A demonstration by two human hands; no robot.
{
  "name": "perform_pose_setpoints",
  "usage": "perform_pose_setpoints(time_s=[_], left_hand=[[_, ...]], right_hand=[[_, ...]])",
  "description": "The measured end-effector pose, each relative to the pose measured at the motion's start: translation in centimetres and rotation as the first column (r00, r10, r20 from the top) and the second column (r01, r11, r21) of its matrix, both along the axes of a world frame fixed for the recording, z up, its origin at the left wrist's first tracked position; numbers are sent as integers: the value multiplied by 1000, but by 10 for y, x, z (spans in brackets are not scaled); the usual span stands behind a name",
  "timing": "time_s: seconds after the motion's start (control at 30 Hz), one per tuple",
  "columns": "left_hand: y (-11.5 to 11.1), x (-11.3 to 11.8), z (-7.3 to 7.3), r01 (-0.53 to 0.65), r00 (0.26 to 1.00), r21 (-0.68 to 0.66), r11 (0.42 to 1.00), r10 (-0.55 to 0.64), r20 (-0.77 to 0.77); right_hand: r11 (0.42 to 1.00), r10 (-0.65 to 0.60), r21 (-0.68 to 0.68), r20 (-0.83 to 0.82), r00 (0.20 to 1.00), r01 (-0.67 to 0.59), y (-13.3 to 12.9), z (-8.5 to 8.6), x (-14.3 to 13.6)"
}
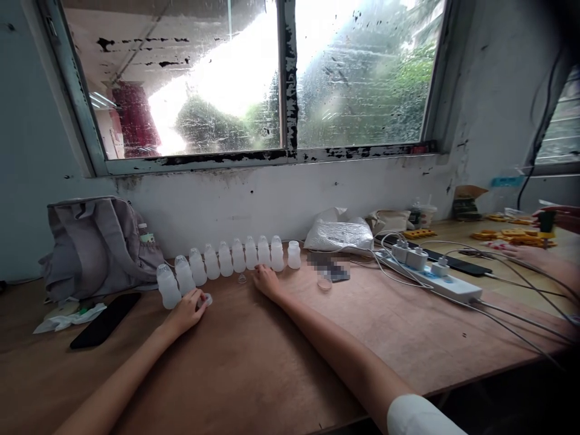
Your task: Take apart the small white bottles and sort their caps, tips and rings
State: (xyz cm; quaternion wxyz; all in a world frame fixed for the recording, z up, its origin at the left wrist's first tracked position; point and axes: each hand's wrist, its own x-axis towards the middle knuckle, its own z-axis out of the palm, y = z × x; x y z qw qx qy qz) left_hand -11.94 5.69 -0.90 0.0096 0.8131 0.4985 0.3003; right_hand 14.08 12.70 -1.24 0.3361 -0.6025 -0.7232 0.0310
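A row of frosted baby bottles (225,258) stands upright along the table near the wall, most topped with clear domed caps. The rightmost bottle (294,256) has a bare, open neck. In front of the left end of the row, my left hand (186,309) is closed with thumb and fingers on a clear plastic ring (207,299). My right hand (266,281) is at the foot of the bottles right of centre, its fingers curled downward; whatever they hold, if anything, is hidden. Just left of it lies a small clear nipple-like piece (241,278).
Behind the bottles' left end leans a grey backpack (99,248), with a black phone (105,320) before it. At right are a clear round lid (324,283), a silvery plastic bag (339,234) and a cabled power strip (428,278). Another person's hand (530,257) works beside yellow parts (507,235).
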Motion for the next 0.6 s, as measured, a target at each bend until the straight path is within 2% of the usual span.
perform_pose_setpoints(time_s=[0.1, 0.17, 0.27, 0.43, 0.6], left_hand=[[32, 27, 2, 75, 969, -149, 986, -36, 243], [52, 45, 0, 38, 922, -233, 972, 55, 383], [72, 66, -7, -35, 885, -260, 965, 151, 441], [76, 83, -19, -136, 830, -247, 960, 246, 501], [69, 86, -18, -189, 787, -210, 959, 276, 551]], right_hand=[[998, 60, -18, 60, 996, -59, 2, -6, -30], [997, 69, -28, 72, 995, -67, 4, -9, -40], [997, 75, -28, 37, 997, -74, 6, -12, -37], [994, 109, -26, -63, 992, -111, 11, -14, -20], [992, 124, -8, -154, 980, -126, 13, -18, -17]])
